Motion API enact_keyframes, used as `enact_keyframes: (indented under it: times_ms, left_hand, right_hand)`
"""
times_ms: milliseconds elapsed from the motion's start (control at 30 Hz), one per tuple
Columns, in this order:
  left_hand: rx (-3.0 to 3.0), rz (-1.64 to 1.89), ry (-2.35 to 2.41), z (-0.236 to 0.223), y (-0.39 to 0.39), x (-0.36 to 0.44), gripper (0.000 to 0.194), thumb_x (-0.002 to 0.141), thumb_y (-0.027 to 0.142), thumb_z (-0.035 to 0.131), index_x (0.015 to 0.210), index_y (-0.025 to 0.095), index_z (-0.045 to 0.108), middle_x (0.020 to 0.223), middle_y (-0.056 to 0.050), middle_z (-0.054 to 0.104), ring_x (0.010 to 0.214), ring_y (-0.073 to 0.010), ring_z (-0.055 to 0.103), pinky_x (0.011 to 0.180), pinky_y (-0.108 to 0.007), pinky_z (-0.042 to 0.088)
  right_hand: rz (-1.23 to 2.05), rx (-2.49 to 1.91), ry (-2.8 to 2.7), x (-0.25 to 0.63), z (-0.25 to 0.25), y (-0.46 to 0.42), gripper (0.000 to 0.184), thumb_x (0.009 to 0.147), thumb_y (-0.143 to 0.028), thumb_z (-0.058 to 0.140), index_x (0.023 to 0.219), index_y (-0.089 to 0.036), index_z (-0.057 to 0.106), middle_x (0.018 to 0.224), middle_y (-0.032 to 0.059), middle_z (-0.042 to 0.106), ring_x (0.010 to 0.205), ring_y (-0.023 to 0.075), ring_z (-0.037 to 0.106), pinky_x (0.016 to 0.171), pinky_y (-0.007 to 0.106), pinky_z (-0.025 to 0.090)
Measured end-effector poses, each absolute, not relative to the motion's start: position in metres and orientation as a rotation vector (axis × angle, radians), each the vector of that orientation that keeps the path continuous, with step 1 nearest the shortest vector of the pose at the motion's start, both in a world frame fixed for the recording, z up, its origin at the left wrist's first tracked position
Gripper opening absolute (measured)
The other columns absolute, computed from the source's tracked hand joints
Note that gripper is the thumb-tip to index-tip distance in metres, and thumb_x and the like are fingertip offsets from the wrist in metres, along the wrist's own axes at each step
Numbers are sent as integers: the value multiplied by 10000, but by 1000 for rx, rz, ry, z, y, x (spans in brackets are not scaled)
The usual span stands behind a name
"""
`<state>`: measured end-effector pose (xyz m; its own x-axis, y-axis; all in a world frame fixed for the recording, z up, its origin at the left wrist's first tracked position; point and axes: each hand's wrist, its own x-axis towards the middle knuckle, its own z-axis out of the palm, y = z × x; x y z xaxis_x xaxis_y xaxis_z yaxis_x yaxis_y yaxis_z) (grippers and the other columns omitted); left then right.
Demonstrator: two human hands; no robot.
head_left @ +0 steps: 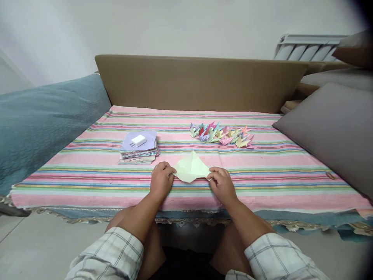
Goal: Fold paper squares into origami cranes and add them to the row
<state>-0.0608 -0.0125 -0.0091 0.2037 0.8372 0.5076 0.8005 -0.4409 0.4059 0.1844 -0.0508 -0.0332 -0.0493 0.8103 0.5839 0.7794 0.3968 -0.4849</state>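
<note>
A pale yellow-green sheet of paper [192, 168] with crease lines spreads between my two hands, one corner pointing away from me. My left hand [162, 177] pinches its left corner between thumb and fingers. On the opposite side, my right hand [222, 182] grips the right corner the same way. The near edge of the sheet dips towards the striped cloth [87, 186]; whether it touches the cloth I cannot tell. Beyond the sheet, to the right, lies a cluster of folded paper cranes [223, 134] in several colours.
Left of my hands is a stack of coloured paper [138, 153], with a white plug adapter [138, 140] on top. A brown backrest [198, 83] closes off the far side. Grey cushions [329, 132] stand at the right, a blue-covered armrest [55, 116] at the left.
</note>
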Motion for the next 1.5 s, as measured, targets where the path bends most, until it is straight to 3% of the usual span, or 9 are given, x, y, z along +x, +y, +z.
enact_keyframes:
  times_ms: [167, 300, 500, 567, 700, 833, 933, 1167, 1500]
  left_hand:
    - [2503, 963, 1681, -10, -13, -60, 303, 749, 62, 471, 777, 233, 720, 846, -54, 582, 823, -210, 511, 702, -340, 398]
    - [2593, 931, 1654, -8, -16, -60, 281, 733, 64, 495, 716, 239, 714, 855, -51, 616, 875, -233, 522, 767, -390, 387]
    - [2761, 817, 1301, -4, -25, -55, 269, 785, 129, 445, 859, 219, 688, 842, -52, 606, 829, -192, 539, 897, -411, 386]
    - [2801, 785, 1215, -3, -30, -52, 239, 817, 245, 479, 959, 217, 669, 872, -59, 593, 851, -197, 539, 935, -428, 367]
    - [2892, 705, 1130, -3, -35, -49, 415, 751, 470, 605, 1081, 218, 624, 904, -68, 573, 876, -223, 525, 955, -461, 343]
    - [2911, 705, 1226, -9, -31, -51, 221, 799, 256, 557, 993, 244, 662, 894, -61, 568, 870, -209, 510, 894, -423, 375]
    - [2893, 751, 1224, -14, -26, -54, 255, 787, 168, 536, 971, 264, 682, 922, -63, 562, 876, -204, 504, 800, -371, 407]
    - [2885, 783, 1130, -17, -22, -57, 256, 789, 184, 584, 962, 330, 704, 981, -54, 555, 934, -213, 499, 818, -368, 399]
    - [2771, 715, 1295, -8, -21, -74, 211, 748, 318, 644, 926, 215, 692, 899, -67, 559, 853, -212, 511, 754, -350, 419]
  right_hand:
    - [-46, -1432, -1899, 182, -32, -54, 240, 737, -56, 507, 735, -251, 646, 1008, -4, 670, 961, 210, 512, 870, 390, 323]
    - [-129, -1413, -1936, 179, -29, -56, 233, 770, -72, 534, 701, -262, 650, 957, -27, 692, 973, 201, 514, 932, 422, 246]
    - [-158, -1405, -2015, 171, -24, -61, 231, 790, -85, 519, 739, -270, 647, 857, -35, 687, 983, 189, 527, 992, 453, 151]
    - [-165, -1378, -2030, 168, -23, -63, 213, 787, -96, 515, 791, -263, 647, 855, -24, 684, 990, 192, 533, 1001, 448, 152]
    - [-161, -1256, -2085, 163, -22, -69, 170, 827, -159, 503, 881, -247, 638, 859, -2, 674, 926, 177, 555, 1013, 429, 173]
    - [-134, -1065, -2209, 159, -23, -73, 165, 839, -186, 490, 911, -244, 627, 817, 1, 650, 836, 157, 548, 975, 393, 255]
    - [-103, -1015, -2244, 159, -24, -73, 228, 800, -203, 510, 1000, -237, 615, 883, 25, 639, 879, 181, 538, 956, 395, 289]
    - [-32, -1297, -2157, 173, -26, -62, 369, 743, -249, 561, 1108, -229, 606, 1188, 85, 571, 1113, 265, 464, 977, 457, 258]
    - [39, -1461, -2030, 188, -32, -56, 309, 691, -148, 523, 930, -269, 675, 1127, 41, 596, 1079, 237, 490, 951, 426, 272]
